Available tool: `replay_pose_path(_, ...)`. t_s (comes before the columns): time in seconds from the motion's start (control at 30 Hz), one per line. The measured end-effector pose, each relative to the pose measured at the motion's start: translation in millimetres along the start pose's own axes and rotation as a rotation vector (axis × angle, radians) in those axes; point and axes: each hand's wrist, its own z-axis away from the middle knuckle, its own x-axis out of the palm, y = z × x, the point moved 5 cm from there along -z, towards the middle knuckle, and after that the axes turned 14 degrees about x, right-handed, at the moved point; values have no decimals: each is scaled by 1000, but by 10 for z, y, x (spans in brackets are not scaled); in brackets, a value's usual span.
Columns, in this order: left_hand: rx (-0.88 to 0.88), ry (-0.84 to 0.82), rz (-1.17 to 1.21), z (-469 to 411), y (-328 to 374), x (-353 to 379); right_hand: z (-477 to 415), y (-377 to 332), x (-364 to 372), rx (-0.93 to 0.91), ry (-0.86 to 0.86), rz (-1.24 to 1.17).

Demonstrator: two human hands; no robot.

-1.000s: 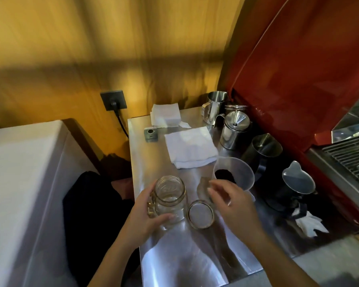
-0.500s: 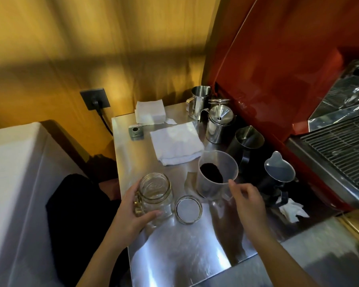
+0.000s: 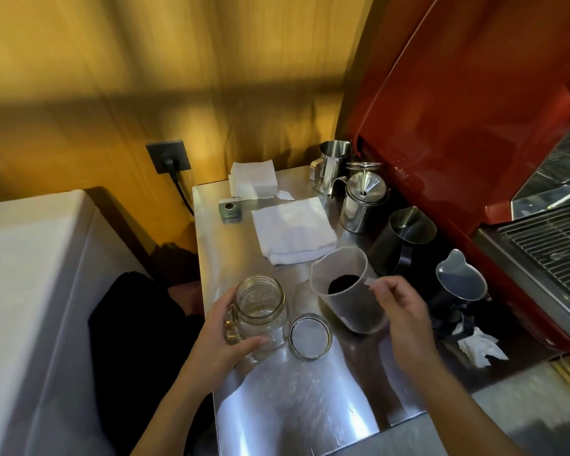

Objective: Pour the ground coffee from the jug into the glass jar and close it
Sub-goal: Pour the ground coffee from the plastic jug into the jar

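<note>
An open, empty glass jar (image 3: pixel 260 304) with a handle stands on the steel counter (image 3: pixel 297 399). My left hand (image 3: pixel 222 343) is wrapped around its left side and handle. Its round lid (image 3: pixel 310 336) lies flat on the counter just right of the jar. A clear plastic jug (image 3: pixel 349 287) with dark ground coffee in the bottom is tilted with its rim leaning left, toward the jar. My right hand (image 3: pixel 405 314) grips the jug by its handle.
Several metal pitchers stand along the right: a steel one (image 3: pixel 331 166), a lidded pot (image 3: pixel 362 202), a dark one (image 3: pixel 405 238) and another (image 3: pixel 458 287). A folded white cloth (image 3: pixel 293 232) and napkin stack (image 3: pixel 252 179) lie behind. A red espresso machine (image 3: pixel 474 110) fills the right.
My right hand went from hovering near the lid to the jug's handle, took hold, and has tilted the jug off the counter. My left hand stayed on the jar.
</note>
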Motion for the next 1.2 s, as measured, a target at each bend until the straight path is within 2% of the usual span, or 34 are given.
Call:
replay_pose_path(0.13, -27, -7, 5, 15, -89, 2, -28, -243, 20, -96, 20, 95)
replay_pose_path(0.37, -31, -18, -16, 24, -120, 6, -39, -607, 94, -183, 11, 65)
replay_pose_path(0.5, 1, 69, -100, 43, -62, 28, -40, -815, 175, -272, -82, 9)
replay_pose_path(0.57, -22, 112, -57, 57, -82, 57, -47, -894, 205, -301, -83, 23)
replay_pose_path(0.8, -63, 212, 11, 51, -93, 60, -48, -1153, 400, -395, -122, 219)
replay_pose_path(1.2, -89, 216, -311, -21, 283, 53, -53, -1405, 632, -469, -207, 508)
